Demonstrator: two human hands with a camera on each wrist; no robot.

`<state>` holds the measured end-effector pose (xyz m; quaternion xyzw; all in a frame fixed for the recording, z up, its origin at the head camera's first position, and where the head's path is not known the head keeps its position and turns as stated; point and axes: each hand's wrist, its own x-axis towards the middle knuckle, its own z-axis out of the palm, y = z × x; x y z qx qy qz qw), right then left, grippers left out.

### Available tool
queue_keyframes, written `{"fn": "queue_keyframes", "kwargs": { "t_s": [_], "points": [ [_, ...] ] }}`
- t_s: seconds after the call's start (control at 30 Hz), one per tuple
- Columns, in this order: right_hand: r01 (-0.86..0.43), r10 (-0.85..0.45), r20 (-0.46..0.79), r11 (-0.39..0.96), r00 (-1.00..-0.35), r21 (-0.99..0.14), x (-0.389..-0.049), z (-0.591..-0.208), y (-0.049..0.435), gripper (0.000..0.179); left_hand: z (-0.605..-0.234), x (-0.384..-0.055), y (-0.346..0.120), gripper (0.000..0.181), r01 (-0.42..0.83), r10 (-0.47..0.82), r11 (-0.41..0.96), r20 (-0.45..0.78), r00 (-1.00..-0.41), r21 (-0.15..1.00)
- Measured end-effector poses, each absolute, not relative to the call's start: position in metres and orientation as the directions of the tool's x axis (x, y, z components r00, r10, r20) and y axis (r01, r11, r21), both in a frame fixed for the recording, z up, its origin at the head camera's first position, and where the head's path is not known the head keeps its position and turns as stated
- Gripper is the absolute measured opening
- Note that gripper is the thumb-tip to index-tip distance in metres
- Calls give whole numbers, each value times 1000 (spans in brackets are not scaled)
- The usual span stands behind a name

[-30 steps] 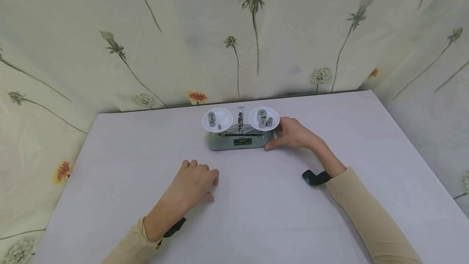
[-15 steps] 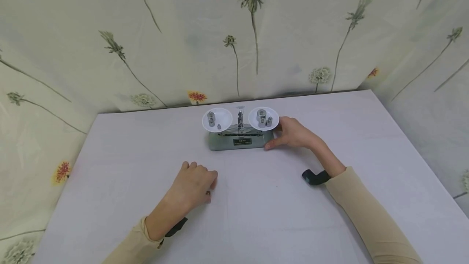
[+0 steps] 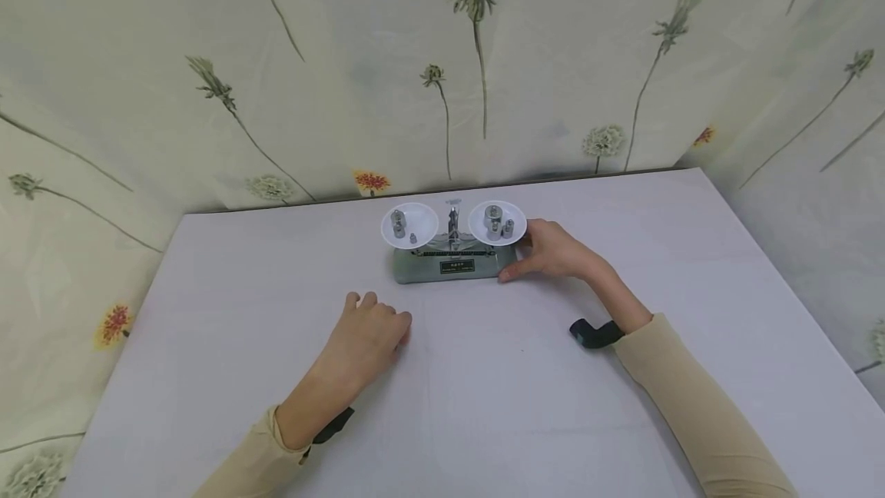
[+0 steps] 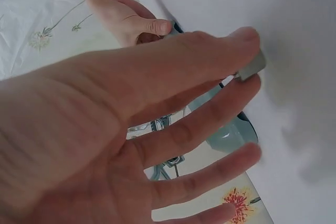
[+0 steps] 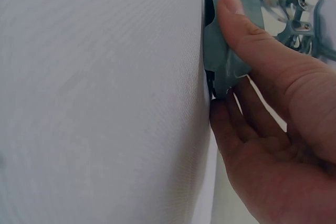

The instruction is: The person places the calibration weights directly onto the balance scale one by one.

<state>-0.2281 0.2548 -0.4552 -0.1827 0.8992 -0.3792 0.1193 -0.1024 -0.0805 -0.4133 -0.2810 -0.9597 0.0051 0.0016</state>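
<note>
A green balance scale with two white pans stands near the back of the table. Metal weights sit in its left pan, and more weights in its right pan. At the base's right end, my right hand grips it, thumb on the front and fingers at the end. In front of the scale, above the table, is my left hand. Between its thumb and index finger it pinches a small grey metal weight, which the head view hides; its other fingers are spread.
The white-covered table ends at the back by a flower-patterned cloth. Black straps are on both wrists, below beige sleeves.
My left hand has turned slightly, its thumb passing out of sight under the hand in the head view and its fingertips lifting a little. The right hand and the scale stay in place.
</note>
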Motion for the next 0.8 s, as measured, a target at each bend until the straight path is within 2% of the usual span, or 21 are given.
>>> {"fn": "queue_keyframes", "kwargs": {
  "t_s": [0.43,0.8],
  "points": [
    [-234,-416,-84,653,-905,-720,-229,-456,254,88,-412,-108,-80,17,568,568,822,110,-816,-36],
    [-231,-418,-86,649,-905,-724,-231,-454,255,87,-406,-114,-81,23,588,597,801,231,-768,-113]
  ]
}}
